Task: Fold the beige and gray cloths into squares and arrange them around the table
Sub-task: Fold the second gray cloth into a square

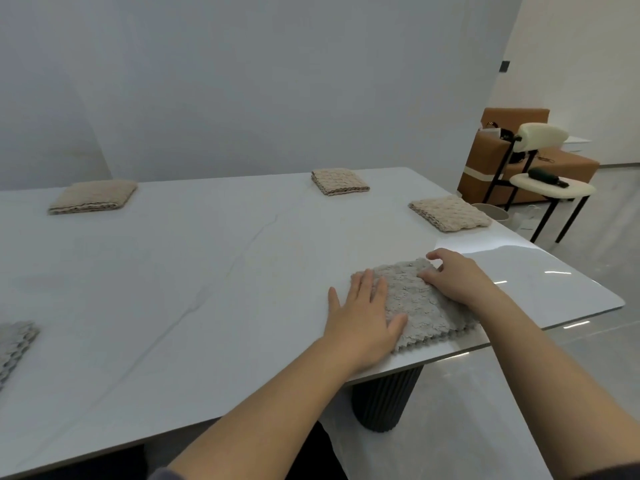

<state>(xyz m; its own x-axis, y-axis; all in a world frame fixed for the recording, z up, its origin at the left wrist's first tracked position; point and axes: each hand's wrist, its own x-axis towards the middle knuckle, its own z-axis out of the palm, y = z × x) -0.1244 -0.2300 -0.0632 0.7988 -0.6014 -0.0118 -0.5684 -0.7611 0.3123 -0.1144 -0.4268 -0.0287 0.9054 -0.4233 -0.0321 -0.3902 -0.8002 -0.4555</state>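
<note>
1. Gray and nubby, the folded cloth point(424, 306) lies as a rough square on the near right part of the white counter point(207, 271), close to the front edge and not far from the rounded corner.
2. The left hand point(363, 317) lies flat over the cloth's left side, fingers straight and pointing away, thumb spread across the near part. The heel of the palm rests on the bare counter just beside the cloth. It grasps nothing and only presses down.
3. The right hand point(457, 278) sits on the cloth's far right part, knuckles raised and fingers bent, with the thumb reaching to the far edge. I cannot tell whether it pinches the fabric or merely presses it.
4. Three beige cloths, each folded square, lie well apart along the far side: one far left point(92, 196), one far middle point(340, 181), one near the right edge point(450, 213).
5. A second gray cloth point(15, 344) lies at the left edge of the view, cut off there.
6. Past the counter's right end stands a cream-cushioned chair point(550, 183) with a dark object on its seat.
</note>
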